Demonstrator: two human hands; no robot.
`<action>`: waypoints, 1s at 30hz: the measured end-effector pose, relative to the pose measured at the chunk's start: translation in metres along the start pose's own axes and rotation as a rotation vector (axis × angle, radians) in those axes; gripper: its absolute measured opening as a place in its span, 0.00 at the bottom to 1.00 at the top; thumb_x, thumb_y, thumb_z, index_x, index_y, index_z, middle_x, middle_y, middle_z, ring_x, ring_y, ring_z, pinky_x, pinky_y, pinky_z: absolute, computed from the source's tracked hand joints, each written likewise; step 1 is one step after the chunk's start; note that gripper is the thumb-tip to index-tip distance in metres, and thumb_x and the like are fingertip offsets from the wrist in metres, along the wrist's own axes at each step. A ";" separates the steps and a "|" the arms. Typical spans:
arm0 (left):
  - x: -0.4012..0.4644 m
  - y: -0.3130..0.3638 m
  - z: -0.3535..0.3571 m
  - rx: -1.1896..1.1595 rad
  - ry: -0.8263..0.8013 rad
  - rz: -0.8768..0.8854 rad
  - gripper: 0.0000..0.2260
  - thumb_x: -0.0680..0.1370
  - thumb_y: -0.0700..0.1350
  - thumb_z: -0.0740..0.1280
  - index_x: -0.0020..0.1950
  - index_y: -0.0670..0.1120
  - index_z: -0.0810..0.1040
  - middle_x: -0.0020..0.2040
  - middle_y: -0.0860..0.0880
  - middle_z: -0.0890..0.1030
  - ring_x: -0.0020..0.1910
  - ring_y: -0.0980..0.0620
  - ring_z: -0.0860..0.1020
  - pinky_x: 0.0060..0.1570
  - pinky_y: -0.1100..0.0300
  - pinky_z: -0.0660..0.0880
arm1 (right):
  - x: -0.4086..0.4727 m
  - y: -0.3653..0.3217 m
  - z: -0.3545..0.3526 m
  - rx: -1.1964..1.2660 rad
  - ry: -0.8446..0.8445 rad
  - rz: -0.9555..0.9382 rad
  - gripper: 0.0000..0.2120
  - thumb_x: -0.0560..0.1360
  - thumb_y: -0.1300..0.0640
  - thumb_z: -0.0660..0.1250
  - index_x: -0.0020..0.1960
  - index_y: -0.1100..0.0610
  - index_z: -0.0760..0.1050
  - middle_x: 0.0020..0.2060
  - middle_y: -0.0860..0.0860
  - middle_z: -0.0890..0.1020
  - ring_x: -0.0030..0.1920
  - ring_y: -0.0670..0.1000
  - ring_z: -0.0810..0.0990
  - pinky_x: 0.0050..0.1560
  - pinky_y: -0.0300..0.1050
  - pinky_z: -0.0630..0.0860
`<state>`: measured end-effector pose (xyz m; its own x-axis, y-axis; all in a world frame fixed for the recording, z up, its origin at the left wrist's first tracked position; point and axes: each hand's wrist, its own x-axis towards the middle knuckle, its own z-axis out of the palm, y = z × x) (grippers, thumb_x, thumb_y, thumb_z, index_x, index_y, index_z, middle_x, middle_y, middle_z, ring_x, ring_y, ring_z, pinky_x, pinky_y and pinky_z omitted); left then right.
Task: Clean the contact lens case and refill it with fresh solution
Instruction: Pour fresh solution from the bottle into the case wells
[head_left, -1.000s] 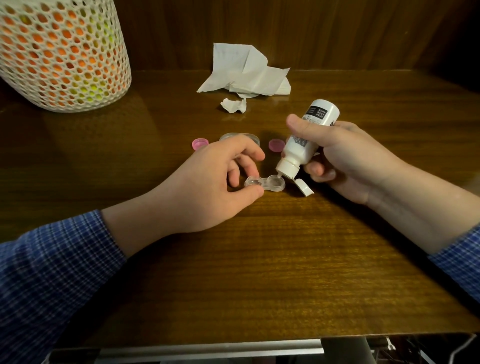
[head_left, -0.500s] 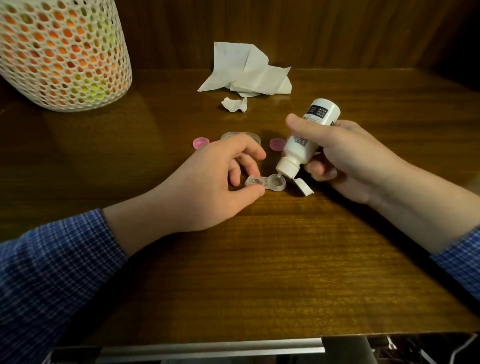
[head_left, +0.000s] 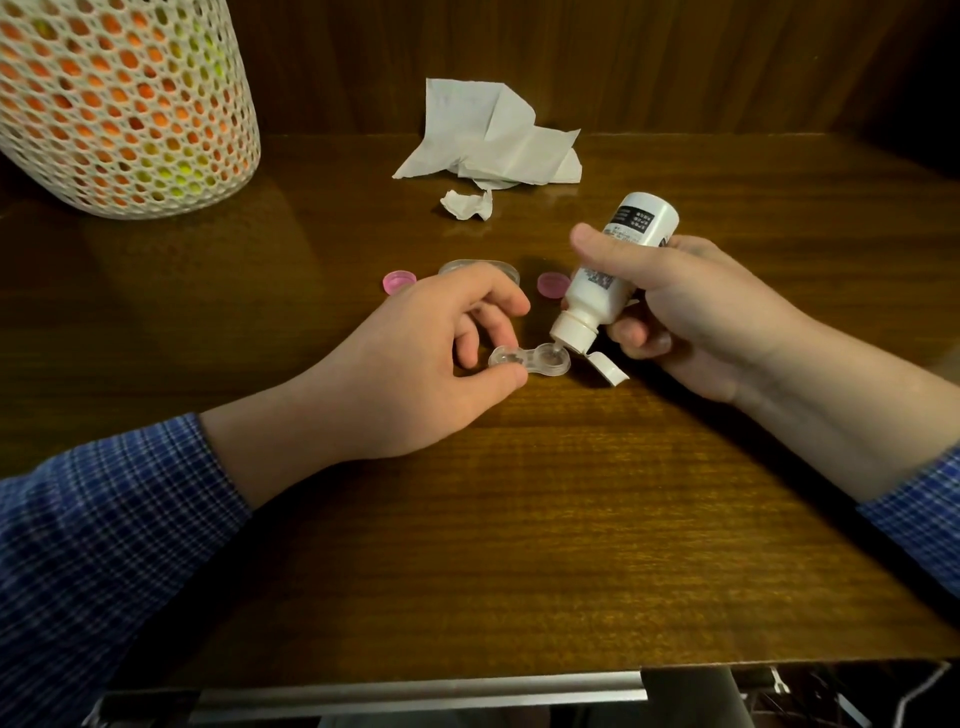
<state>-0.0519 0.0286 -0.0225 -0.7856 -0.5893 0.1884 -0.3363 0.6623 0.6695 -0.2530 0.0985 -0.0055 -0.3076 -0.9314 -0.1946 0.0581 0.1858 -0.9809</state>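
**Lens case under the nozzle, both hands engaged**

Head view. Item: my contact lens case (head_left: 529, 359), clear plastic, two round wells joined by a narrow bridge, both uncapped, lying flat on the brown worktop (head_left: 519, 519). My left hand (head_left: 410, 364) has its grip pinching the left well between thumb and fingertip. My right hand (head_left: 691, 306) has its grip curled round the white solution bottle (head_left: 610, 275), tilted nozzle-down, tip at the right well, flip cap (head_left: 607, 367) hanging open beside it.

Change from half a second ago: none I can make out; case, bottle and both grips sit as they were.

Also present: two pink caps (head_left: 399, 281) (head_left: 553, 283), a clear lid (head_left: 478, 268) behind my left hand, crumpled tissue (head_left: 493, 140), mesh basket (head_left: 119, 104).
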 end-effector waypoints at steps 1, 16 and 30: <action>0.000 0.000 0.000 0.001 0.000 -0.001 0.19 0.75 0.45 0.75 0.65 0.50 0.77 0.48 0.56 0.82 0.40 0.58 0.79 0.38 0.69 0.75 | 0.000 0.000 0.000 0.001 0.000 0.002 0.13 0.77 0.48 0.72 0.50 0.57 0.75 0.43 0.54 0.87 0.23 0.44 0.68 0.19 0.32 0.60; 0.001 0.000 0.000 -0.013 -0.003 -0.010 0.19 0.76 0.46 0.74 0.65 0.50 0.77 0.47 0.56 0.82 0.38 0.57 0.79 0.37 0.69 0.75 | -0.001 0.000 0.000 0.010 0.001 -0.005 0.14 0.77 0.48 0.72 0.50 0.57 0.74 0.35 0.50 0.86 0.23 0.44 0.68 0.19 0.32 0.60; 0.000 0.001 0.000 -0.003 -0.004 0.000 0.20 0.75 0.45 0.75 0.65 0.49 0.77 0.47 0.56 0.82 0.39 0.57 0.78 0.36 0.70 0.74 | -0.002 -0.001 0.001 0.006 0.010 -0.001 0.14 0.77 0.48 0.72 0.51 0.58 0.74 0.33 0.48 0.85 0.23 0.43 0.68 0.20 0.32 0.60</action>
<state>-0.0520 0.0295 -0.0216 -0.7876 -0.5874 0.1860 -0.3343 0.6610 0.6718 -0.2514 0.0999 -0.0042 -0.3167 -0.9285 -0.1940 0.0631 0.1834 -0.9810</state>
